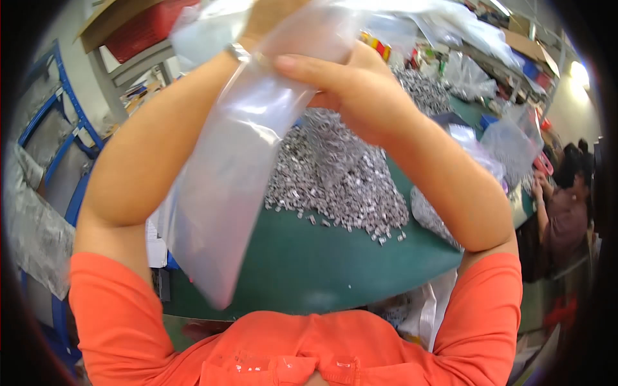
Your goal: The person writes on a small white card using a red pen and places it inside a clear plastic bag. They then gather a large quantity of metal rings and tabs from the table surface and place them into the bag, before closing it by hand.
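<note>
A long clear plastic bag (238,167) hangs slanting in front of me, its lower end above the table's near edge. My right hand (351,80) is closed on the bag's upper part, the thumb lying across the film. My left hand (273,16) is raised at the top edge, beside and partly behind the bag; its fingers are hidden. A watch or bracelet (239,51) is on my left wrist. Below my hands, a heap of small grey metal-looking pieces (335,186) spreads over the green table (309,270).
A second heap of grey pieces (425,90) lies farther back right. A filled clear bag (428,215) sits beside my right forearm. More plastic bags (512,145) crowd the right side. A blue shelf frame (71,106) stands left. Another person (566,206) works at far right.
</note>
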`<action>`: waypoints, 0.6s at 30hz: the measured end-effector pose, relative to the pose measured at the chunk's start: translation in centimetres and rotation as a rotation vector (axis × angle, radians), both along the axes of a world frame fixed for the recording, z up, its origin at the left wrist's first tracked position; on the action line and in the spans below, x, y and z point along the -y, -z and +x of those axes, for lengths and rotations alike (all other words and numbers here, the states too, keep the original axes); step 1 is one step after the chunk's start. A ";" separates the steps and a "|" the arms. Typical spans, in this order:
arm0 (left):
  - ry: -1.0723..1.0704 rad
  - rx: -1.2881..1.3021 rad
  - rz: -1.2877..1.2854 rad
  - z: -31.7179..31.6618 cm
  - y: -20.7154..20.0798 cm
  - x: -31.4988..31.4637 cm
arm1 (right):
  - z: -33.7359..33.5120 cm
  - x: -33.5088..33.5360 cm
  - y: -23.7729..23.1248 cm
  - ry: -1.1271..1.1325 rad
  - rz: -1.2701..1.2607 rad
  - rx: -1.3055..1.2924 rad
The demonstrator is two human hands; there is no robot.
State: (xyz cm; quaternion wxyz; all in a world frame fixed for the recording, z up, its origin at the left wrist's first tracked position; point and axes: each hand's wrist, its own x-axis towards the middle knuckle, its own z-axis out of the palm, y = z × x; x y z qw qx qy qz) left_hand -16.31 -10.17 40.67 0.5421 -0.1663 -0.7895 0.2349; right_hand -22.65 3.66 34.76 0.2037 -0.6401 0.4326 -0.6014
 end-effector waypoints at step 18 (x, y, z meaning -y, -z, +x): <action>-0.016 0.304 1.431 -13.8 19.1 9.6 | -24.3 -6.7 8.8 1.273 0.197 -1.396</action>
